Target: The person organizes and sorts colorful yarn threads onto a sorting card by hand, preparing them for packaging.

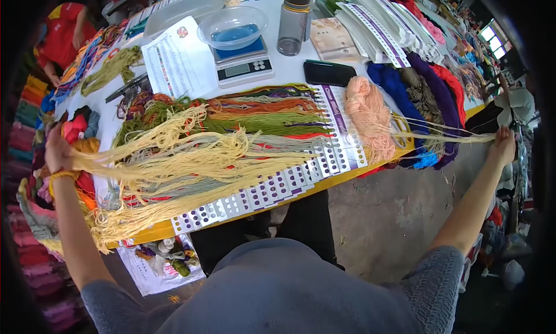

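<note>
Pale yellow embroidery thread (202, 151) lies in long loose strands across the table, over rows of grey, green and rust threads (266, 105). At the far left, my left hand (58, 151) is closed round one end of a yellow bundle. Far out to the right, my right hand (505, 146) is closed on the ends of several yellow strands, stretched taut over the table's right part. Punched thread cards (255, 198) line the front edge under the strands. A peach skein (366, 111) lies beneath the stretched strands, and scissors with yellow handles (401, 125) are partly covered.
Behind the threads stand a digital scale (246, 70) with a clear bowl (233, 27), a printed sheet (178, 59), a bottle (294, 24) and a phone (329, 73). Blue, purple and red skeins (431, 96) lie right. Another person in red (66, 30) is at the upper left.
</note>
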`<state>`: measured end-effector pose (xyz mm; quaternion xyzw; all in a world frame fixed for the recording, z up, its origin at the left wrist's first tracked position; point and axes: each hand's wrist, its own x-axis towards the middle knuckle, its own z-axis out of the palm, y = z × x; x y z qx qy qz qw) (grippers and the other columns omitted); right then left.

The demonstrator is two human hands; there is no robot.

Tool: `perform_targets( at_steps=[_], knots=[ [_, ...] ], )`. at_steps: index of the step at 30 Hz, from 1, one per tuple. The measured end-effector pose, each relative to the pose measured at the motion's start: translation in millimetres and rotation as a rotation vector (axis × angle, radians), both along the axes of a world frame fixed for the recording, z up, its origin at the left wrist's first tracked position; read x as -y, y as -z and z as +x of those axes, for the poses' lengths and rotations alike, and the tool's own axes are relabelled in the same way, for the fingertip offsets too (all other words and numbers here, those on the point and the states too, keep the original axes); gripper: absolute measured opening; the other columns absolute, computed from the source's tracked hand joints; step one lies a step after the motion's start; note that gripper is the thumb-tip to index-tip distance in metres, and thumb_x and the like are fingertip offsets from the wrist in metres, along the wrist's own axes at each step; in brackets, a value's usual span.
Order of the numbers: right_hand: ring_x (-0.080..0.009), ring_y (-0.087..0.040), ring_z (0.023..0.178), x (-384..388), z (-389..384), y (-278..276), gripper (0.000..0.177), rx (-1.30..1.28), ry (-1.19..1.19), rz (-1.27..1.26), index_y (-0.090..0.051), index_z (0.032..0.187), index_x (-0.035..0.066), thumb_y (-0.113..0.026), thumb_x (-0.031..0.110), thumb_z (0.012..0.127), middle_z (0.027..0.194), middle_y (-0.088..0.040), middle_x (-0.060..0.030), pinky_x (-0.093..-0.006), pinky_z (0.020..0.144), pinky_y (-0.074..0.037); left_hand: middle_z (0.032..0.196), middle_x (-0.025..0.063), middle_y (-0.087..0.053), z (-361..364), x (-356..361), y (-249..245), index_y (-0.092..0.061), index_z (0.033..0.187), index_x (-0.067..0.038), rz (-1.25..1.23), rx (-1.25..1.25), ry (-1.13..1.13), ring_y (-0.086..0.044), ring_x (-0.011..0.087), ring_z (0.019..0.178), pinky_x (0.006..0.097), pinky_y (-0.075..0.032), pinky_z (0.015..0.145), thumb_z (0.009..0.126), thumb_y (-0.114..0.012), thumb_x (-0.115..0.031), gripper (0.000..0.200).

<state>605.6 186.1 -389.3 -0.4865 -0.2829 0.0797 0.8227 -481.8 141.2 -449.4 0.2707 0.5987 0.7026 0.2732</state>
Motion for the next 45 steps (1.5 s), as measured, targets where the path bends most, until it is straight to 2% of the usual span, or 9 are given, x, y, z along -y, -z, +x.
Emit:
perform_targets(
  at_steps=[2,4,7,8,12,18,21,26,45],
  knots=[
    [-0.0144,-0.055,0.067,8,-125,9,0.017,0.169,-0.173,-0.025,-0.056,0.083,0.002,-0.054,0.018,0.083,0.073,-0.057,-0.0060,-0.0246,0.059,-0.046,0.053,-0.0079,-0.031,153,0,11,-0.054,0.106,-0.004,0.017,0.205,0.331,-0.029,0.0030,0.044,0.0195,-0.020,0.039,0.086,-0.047,-0.024,0.029],
    [-0.0098,-0.052,0.062,13,-230,55,0.022,0.410,-0.326,-0.485,-0.057,0.085,0.006,-0.048,0.026,0.087,0.069,-0.054,-0.0023,-0.0238,0.054,-0.041,0.052,-0.0065,-0.030,283,10,37,-0.048,0.114,-0.001,-0.055,0.207,0.678,-0.030,0.0040,0.043,0.0191,-0.023,0.039,0.087,-0.043,-0.022,0.034],
    [-0.0088,-0.049,0.057,29,-327,158,0.012,0.649,-0.713,-0.810,-0.056,0.088,0.003,-0.050,0.013,0.084,0.068,-0.052,-0.0006,-0.0227,0.053,-0.041,0.052,-0.0077,-0.032,404,12,93,-0.052,0.109,-0.004,-0.296,0.879,1.159,-0.032,0.0024,0.043,0.0178,-0.025,0.037,0.087,-0.048,-0.026,0.031],
    [-0.0084,-0.049,0.059,31,-343,186,0.012,0.443,-1.002,-0.788,-0.057,0.090,0.002,-0.052,0.009,0.083,0.069,-0.053,-0.0009,-0.0225,0.054,-0.042,0.053,-0.0068,-0.035,441,16,93,-0.053,0.106,-0.004,-0.416,0.772,1.152,-0.033,0.0030,0.044,0.0181,-0.025,0.037,0.086,-0.050,-0.026,0.030],
    [-0.0115,-0.052,0.060,45,-379,202,0.012,0.841,-1.006,-0.838,-0.057,0.085,0.000,-0.054,0.011,0.082,0.066,-0.055,-0.0058,-0.0253,0.055,-0.043,0.061,-0.0012,-0.046,517,13,130,-0.051,0.101,-0.003,-0.573,0.758,1.149,-0.035,0.0071,0.045,0.0210,-0.025,0.039,0.088,-0.049,-0.028,0.028],
    [-0.0348,-0.058,0.072,39,-380,204,0.016,1.094,-0.919,-0.668,-0.059,0.085,0.002,-0.054,0.016,0.080,0.079,-0.060,-0.0178,-0.0401,0.063,-0.046,0.067,0.0026,-0.052,538,5,150,-0.051,0.092,-0.005,-0.626,0.759,1.046,-0.038,0.0083,0.044,0.0216,-0.026,0.039,0.087,-0.049,-0.027,0.022],
    [-0.0350,-0.058,0.073,40,-381,199,0.017,1.209,-0.890,-0.726,-0.057,0.081,0.003,-0.051,0.020,0.082,0.080,-0.059,-0.0174,-0.0412,0.064,-0.046,0.049,-0.0003,-0.042,555,3,145,-0.048,0.058,-0.009,-0.666,0.610,0.841,-0.039,0.0086,0.040,0.0223,-0.024,0.034,0.078,-0.054,-0.026,0.028],
    [-0.0334,-0.059,0.065,36,-395,167,0.019,1.452,-0.826,-0.774,-0.048,0.084,0.003,-0.047,0.022,0.083,0.072,-0.060,-0.0168,-0.0423,0.056,-0.047,0.065,0.0030,-0.055,569,-1,141,-0.055,0.083,-0.004,-0.474,0.416,0.815,-0.054,0.0120,0.050,0.0240,-0.034,0.038,0.077,-0.053,-0.014,0.012],
    [-0.0316,-0.061,0.063,39,-409,158,0.027,1.615,-0.718,-0.889,-0.048,0.083,0.003,-0.058,0.027,0.075,0.066,-0.060,-0.0160,-0.0418,0.054,-0.048,0.074,0.0109,-0.061,560,-6,151,-0.060,0.084,0.008,-0.390,0.331,0.836,-0.060,0.0177,0.062,0.0274,-0.048,0.054,0.075,-0.052,0.003,0.013]
  ],
)
